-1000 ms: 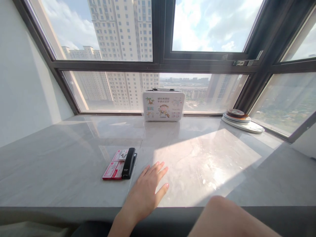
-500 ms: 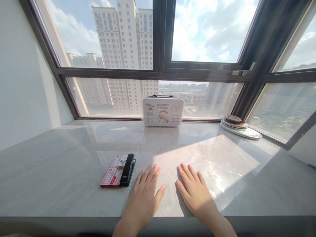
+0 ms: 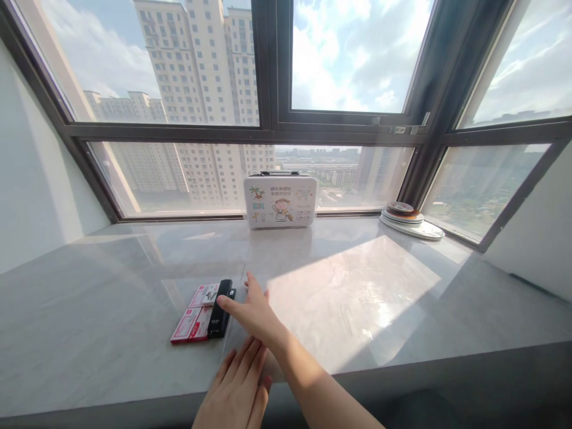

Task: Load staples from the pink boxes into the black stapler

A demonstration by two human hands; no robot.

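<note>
A black stapler lies on the left half of the pale stone sill, along the right edge of some flat red-and-white boxes. A small white packet with a stapler-like picture rests on the boxes. My right hand reaches across to the stapler, its fingers apart. Its thumb overlaps the stapler's top; whether it touches cannot be made out. Closer to me, my left hand is extended near the front edge, holding nothing, partly behind the right wrist.
A white cartoon-printed case with a black handle stands upright against the window. Stacked round plates or lids sit in the far right corner. Dark window frames border the back, and the sill's front edge runs below.
My right hand has swung left across the sill to the stapler. My left hand has drawn back toward me. The view has turned slightly to the right.
</note>
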